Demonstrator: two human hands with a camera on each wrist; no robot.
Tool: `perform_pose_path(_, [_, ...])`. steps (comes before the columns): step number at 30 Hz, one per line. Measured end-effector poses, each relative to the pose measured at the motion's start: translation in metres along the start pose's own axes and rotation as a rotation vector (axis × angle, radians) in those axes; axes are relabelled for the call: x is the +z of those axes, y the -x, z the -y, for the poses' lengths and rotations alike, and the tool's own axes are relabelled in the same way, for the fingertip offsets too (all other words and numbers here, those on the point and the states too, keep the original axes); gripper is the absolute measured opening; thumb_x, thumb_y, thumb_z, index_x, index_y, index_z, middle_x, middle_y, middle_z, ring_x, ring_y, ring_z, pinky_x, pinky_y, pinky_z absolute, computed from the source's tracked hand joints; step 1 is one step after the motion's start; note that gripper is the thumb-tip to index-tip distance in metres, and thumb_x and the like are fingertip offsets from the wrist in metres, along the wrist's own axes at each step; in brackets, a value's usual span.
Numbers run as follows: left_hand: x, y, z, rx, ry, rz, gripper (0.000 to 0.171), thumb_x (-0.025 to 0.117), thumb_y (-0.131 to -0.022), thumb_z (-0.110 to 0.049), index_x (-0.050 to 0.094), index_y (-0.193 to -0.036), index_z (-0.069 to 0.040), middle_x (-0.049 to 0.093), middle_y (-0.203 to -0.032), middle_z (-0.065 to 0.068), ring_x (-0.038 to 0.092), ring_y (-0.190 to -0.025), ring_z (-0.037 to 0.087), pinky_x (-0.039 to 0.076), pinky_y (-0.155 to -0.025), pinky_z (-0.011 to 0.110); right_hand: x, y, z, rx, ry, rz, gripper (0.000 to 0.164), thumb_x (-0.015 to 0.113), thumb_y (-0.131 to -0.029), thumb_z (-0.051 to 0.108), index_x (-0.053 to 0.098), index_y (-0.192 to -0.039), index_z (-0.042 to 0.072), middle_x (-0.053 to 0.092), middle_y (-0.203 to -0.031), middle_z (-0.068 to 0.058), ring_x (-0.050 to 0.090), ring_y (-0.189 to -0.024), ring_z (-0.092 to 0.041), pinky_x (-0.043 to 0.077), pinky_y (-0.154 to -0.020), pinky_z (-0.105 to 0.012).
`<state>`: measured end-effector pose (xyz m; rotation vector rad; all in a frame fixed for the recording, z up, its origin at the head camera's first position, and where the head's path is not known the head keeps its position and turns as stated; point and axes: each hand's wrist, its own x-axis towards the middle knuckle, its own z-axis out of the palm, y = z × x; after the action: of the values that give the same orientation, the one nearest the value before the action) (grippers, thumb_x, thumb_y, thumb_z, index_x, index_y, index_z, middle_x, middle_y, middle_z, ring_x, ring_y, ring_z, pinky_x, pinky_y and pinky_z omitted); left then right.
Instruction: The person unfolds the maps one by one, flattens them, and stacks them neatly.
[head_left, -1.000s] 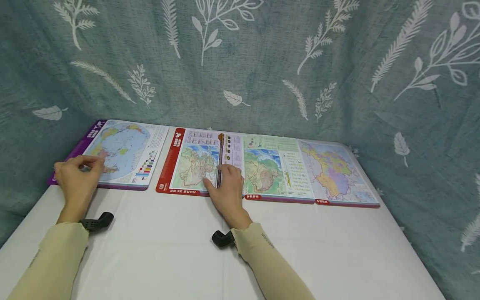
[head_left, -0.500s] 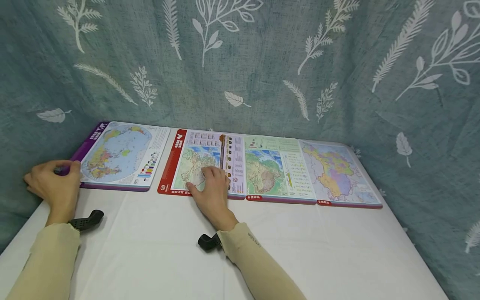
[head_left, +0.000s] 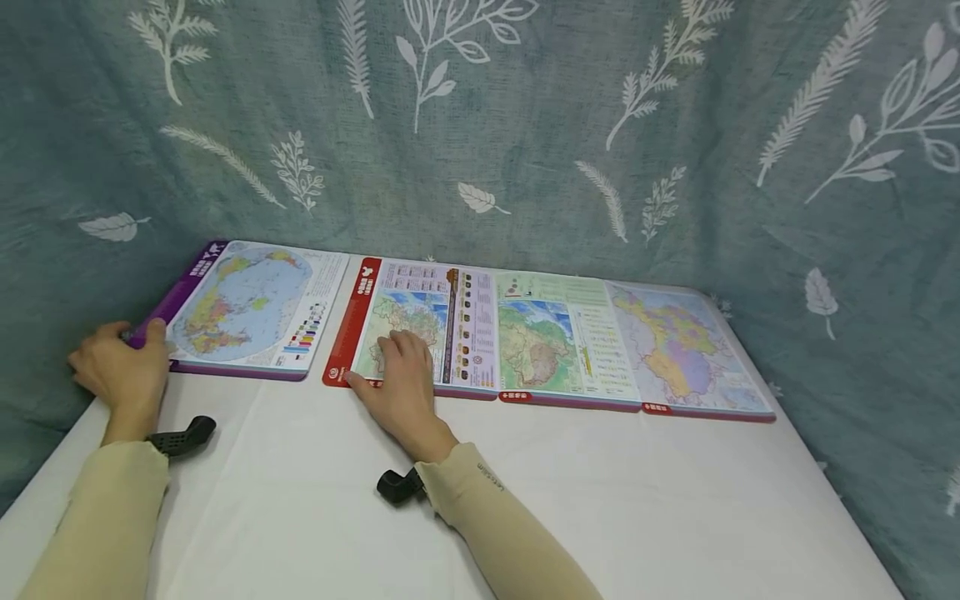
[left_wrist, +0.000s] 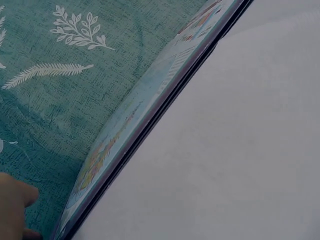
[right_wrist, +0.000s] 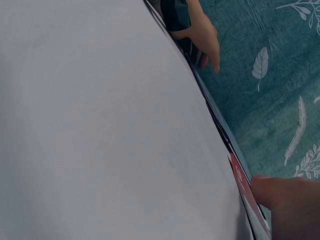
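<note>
At the table's left lies a purple-bordered world map [head_left: 258, 300], lettering turned sideways. My left hand [head_left: 123, 367] is at its near left corner, thumb by the purple border, the other fingers bent round the left edge; fingertips are hidden. In the left wrist view, part of that hand [left_wrist: 15, 205] shows at the lower left. To the right lies a red-bordered map [head_left: 408, 312] of China. My right hand [head_left: 401, 383] rests on its near left part, fingers relaxed, thumb [right_wrist: 265, 192] close to the red border in the right wrist view.
A green-topped map panel [head_left: 536, 342] and a colourful political map [head_left: 671, 346] continue the row rightward. A patterned blue-green curtain [head_left: 525, 167] hangs right behind the maps. White cloth [head_left: 285, 492] covers the table. Black wrist devices [head_left: 183, 437] sit on both wrists.
My left hand has moved from on top of the world map to its left edge. The right hand has slid left across the red-bordered map. The head view has shifted slightly.
</note>
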<state>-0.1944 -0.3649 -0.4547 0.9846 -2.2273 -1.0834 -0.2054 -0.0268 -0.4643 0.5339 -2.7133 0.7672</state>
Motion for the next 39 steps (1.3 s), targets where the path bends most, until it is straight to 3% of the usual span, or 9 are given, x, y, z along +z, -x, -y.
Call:
perform_pose_path(5, [0.002, -0.002, -0.001, 0.023, -0.096, 0.02, 0.067, 0.05, -0.105, -0.038, 0.046, -0.149, 0.013, 0.045, -0.149, 0.041, 0.031, -0.144, 0.053, 0.02, -0.116, 0.065, 0.004, -0.005, 0.009, 0.02, -0.021, 0.103, 0.073, 0.07, -0.097, 0.051, 0.052, -0.152, 0.007, 0.051, -0.159, -0.009, 0.033, -0.157, -0.028, 0.02, -0.13, -0.046])
perform_pose_path(10, [0.004, -0.002, -0.002, 0.038, -0.157, 0.022, 0.066, 0.05, -0.105, -0.036, 0.049, -0.143, 0.018, 0.046, -0.144, 0.043, 0.033, -0.141, 0.056, 0.021, -0.114, 0.068, 0.008, -0.007, 0.018, 0.005, -0.041, 0.135, 0.074, 0.072, -0.096, 0.05, 0.05, -0.154, 0.009, 0.055, -0.156, -0.004, 0.032, -0.157, -0.027, 0.02, -0.13, -0.042])
perform_pose_path(23, [0.002, -0.001, -0.004, 0.029, -0.153, 0.015, 0.056, 0.053, -0.103, -0.025, 0.051, -0.142, 0.017, 0.045, -0.144, 0.042, 0.033, -0.142, 0.054, 0.02, -0.116, 0.068, 0.016, -0.013, 0.036, -0.079, -0.038, 0.2, 0.075, 0.073, -0.096, 0.049, 0.046, -0.158, 0.015, 0.055, -0.157, 0.0, 0.033, -0.157, -0.024, 0.023, -0.129, -0.038])
perform_pose_path(39, [0.003, -0.001, -0.003, 0.022, -0.132, -0.004, 0.053, 0.054, -0.104, -0.022, 0.053, -0.142, 0.015, 0.047, -0.145, 0.04, 0.034, -0.141, 0.052, 0.021, -0.117, 0.064, 0.024, -0.016, 0.048, -0.145, -0.08, 0.236, 0.075, 0.076, -0.095, 0.042, 0.045, -0.16, 0.02, 0.051, -0.161, 0.004, 0.033, -0.158, -0.024, 0.025, -0.128, -0.044])
